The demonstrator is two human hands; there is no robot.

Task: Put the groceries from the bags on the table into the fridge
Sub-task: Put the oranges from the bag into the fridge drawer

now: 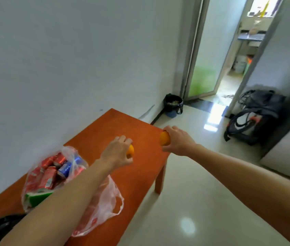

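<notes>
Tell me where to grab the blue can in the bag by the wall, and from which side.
Take the blue can round its cylindrical side, coming from above through the open mouth of the bag: it lies tilted on top of the red cans, its side bare. The left hand and right hand each hold an orange, so free one first.
</notes>
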